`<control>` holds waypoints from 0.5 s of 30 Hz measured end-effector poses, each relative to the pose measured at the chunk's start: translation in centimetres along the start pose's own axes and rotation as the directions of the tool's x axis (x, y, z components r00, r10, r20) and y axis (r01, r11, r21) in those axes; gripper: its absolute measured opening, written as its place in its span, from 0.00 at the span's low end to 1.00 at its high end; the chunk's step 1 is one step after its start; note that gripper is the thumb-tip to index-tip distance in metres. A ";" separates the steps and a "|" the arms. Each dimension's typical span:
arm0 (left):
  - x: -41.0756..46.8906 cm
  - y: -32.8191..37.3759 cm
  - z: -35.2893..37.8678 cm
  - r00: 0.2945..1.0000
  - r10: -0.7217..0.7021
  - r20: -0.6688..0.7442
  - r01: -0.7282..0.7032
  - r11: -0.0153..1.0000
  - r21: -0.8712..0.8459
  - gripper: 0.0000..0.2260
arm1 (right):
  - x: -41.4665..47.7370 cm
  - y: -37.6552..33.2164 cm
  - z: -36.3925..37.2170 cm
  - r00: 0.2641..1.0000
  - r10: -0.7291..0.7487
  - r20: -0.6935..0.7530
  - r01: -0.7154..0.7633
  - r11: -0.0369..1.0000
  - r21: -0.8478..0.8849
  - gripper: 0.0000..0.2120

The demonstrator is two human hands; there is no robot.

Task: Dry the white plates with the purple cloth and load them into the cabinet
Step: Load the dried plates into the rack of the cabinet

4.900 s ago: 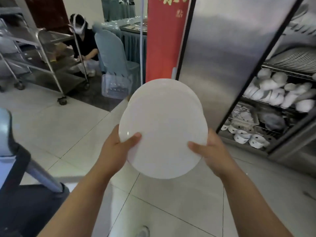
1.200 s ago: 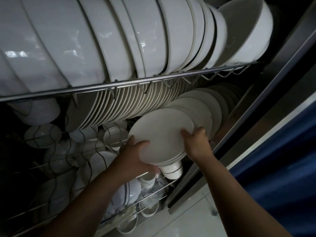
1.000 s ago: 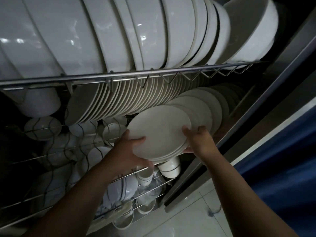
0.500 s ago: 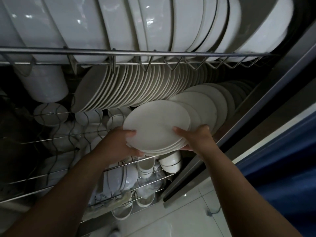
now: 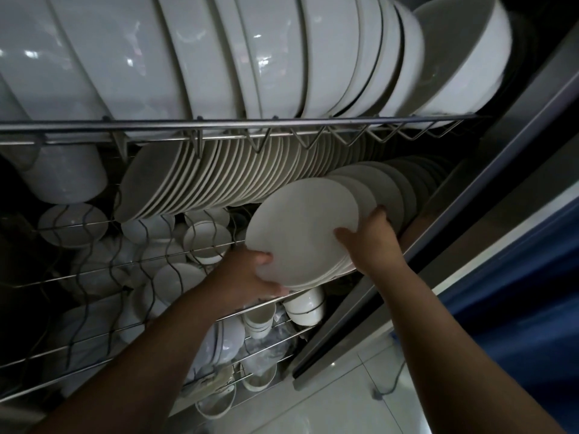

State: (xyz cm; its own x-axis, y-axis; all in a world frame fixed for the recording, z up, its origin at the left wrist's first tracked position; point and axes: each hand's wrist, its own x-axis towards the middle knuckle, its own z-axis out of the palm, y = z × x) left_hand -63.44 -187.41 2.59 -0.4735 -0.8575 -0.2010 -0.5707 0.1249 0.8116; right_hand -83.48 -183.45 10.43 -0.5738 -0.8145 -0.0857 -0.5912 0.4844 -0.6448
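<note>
Both hands grasp a small stack of white plates (image 5: 300,230) by opposite rims, the left hand (image 5: 250,274) and the right hand (image 5: 372,245) each with the thumb curled over the face. The stack hangs tilted at the right end of the middle rack in the cabinet (image 5: 470,214), just in front of the row of upright plates (image 5: 219,180). To seat it well, match the row's lean, slide in under the upper rack rail (image 5: 250,126), and release only once the rack takes the weight.

We are bringing the stack of white plates (image 5: 300,227) from the open room into the cabinet (image 5: 463,220); our left hand (image 5: 247,274) and right hand (image 5: 372,242) are edging it rightward toward the cabinet's right edge, beside the standing plates (image 5: 388,186).
</note>
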 end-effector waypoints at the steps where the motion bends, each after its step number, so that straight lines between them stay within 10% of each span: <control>1: 0.1 -0.1 0.0 1.000 0.012 -0.001 -0.012 1.000 0.022 0.34 | -0.3 0.1 0.3 1.000 -0.002 -0.008 0.002 1.000 -0.016 0.36; 15: -0.9 -1.7 -1.5 0.996 0.061 0.065 -0.078 0.952 0.296 0.38 | -2.8 1.4 2.7 0.999 -0.039 0.028 0.042 0.993 -0.109 0.42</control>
State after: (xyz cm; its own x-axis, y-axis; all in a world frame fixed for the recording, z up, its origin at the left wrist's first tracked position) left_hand -61.01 -187.59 2.18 -0.5503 -0.8139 -0.1861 -0.7051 0.3337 0.6257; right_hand -81.15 -181.41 7.73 -0.5341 -0.8415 -0.0818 -0.6733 0.4818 -0.5608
